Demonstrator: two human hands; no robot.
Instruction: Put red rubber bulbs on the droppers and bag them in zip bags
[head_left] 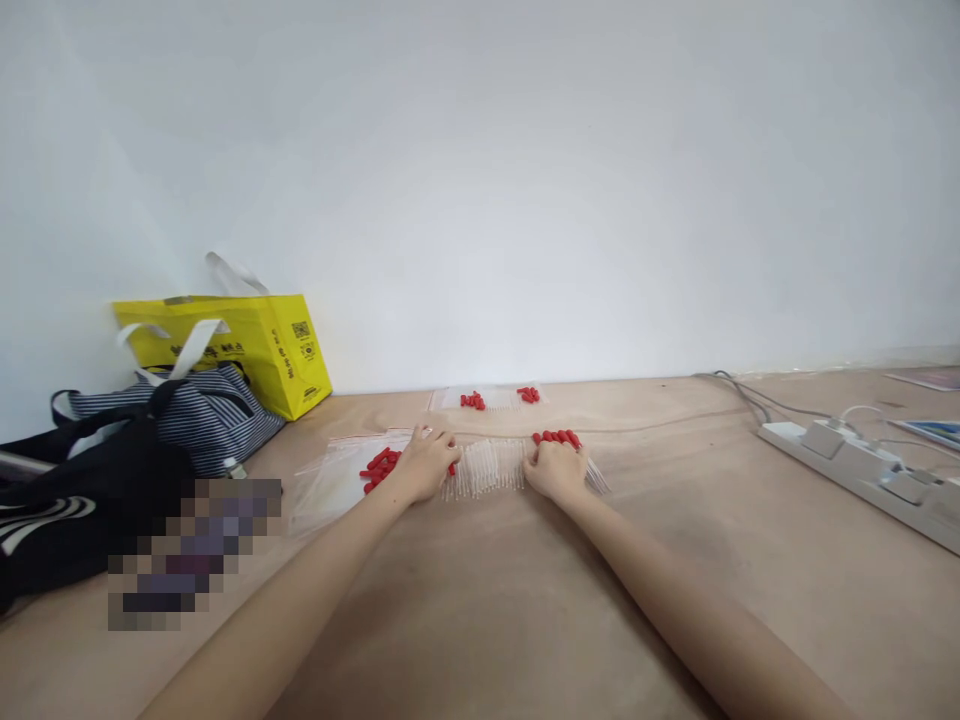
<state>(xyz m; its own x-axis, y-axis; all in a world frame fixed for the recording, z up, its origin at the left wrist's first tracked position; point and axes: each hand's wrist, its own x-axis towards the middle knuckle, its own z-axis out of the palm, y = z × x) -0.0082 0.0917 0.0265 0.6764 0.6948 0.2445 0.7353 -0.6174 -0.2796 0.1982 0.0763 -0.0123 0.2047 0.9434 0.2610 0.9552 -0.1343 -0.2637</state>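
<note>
A row of thin whitish sticks (491,468) with small pale tips lies on the table between my hands. My left hand (427,467) is at the row's left end, fingers curled down, with a small red capsule-shaped piece (451,469) at the fingertips. Beside that hand, a pile of red pieces (380,467) rests on a clear plastic bag (330,485). At the row's right end my right hand (556,468) is closed, its fingertips by the sticks; what they pinch is hidden. Several red pieces (559,438) line up just beyond it, and thin sticks (598,478) stick out to its right.
Near the wall lies another clear bag (442,400) with two red clusters (472,400) and a row of sticks. To the left are a yellow bag (300,365), a striped bag (217,415) and a black bag (82,500). A white power strip (862,480) with cables lies right.
</note>
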